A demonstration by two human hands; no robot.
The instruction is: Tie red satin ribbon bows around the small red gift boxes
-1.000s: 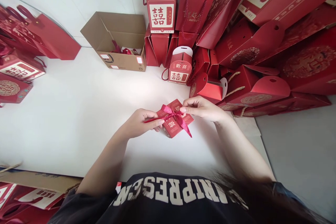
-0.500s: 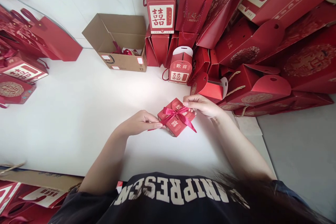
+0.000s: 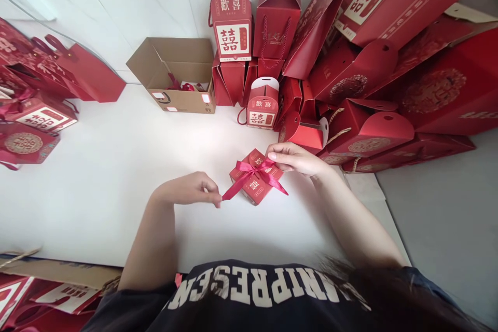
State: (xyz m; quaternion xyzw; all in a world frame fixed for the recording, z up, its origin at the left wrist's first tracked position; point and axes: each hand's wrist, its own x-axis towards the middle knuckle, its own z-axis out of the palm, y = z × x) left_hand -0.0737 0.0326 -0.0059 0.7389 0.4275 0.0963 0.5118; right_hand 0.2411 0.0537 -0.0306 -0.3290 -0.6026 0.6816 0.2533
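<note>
A small red gift box (image 3: pixel 253 193) with pale lettering rests on the white table in front of me. Across its top lies a bow of pinkish-red ribbon (image 3: pixel 234 187), its tails hanging over two sides. My left hand (image 3: pixel 196 189) is left of the box, thumb and fingers pinched on the end of one tail, which is stretched out straight. At the box's upper right corner, my right hand (image 3: pixel 294 158) pinches the bow's right loop between thumb and fingers. Part of that corner is hidden behind the right fingers.
A cardboard box (image 3: pixel 187 102) with red ribbon pieces inside stands at the back. Several red gift boxes crowd the right, including a small upright one (image 3: pixel 261 109). More red bags (image 3: pixel 91 72) are at the left. An open carton (image 3: pixel 58 270) sits below the table's near left edge.
My left hand has moved left and slightly down, away from the box, drawing the ribbon tail taut. My right hand stays at the bow's right loop. The camera view has shifted a little.
</note>
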